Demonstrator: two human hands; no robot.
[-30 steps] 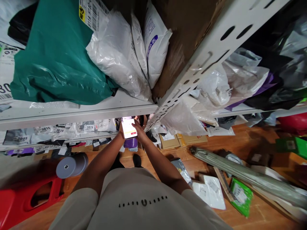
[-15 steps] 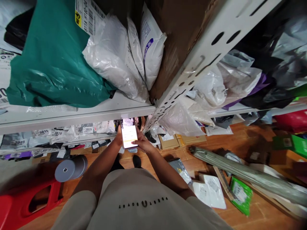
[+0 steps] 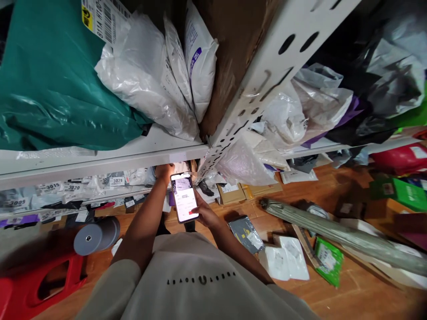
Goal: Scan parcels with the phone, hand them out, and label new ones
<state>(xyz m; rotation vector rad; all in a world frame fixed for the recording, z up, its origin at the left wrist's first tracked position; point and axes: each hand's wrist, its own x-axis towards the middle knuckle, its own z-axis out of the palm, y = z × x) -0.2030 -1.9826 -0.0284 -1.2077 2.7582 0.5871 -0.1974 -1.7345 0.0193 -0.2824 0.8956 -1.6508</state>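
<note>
The right hand [image 3: 204, 213] curls around a slim, glossy rectangular phone [image 3: 184, 198] just below the white metal shelf [image 3: 100, 160] at its front edge, while the left hand [image 3: 164, 170] reaches under that edge, grip impossible to tell.

Count: 1 phone [image 3: 184, 198], 2 hands (left hand [image 3: 164, 170], right hand [image 3: 204, 213]), 1 teal bag [image 3: 56, 89], 3 white bags [image 3: 143, 84] [image 3: 175, 62] [image 3: 200, 62], 1 red stool [image 3: 40, 284], 1 grey roll [image 3: 95, 231], 1 green packet [image 3: 328, 260].
</note>
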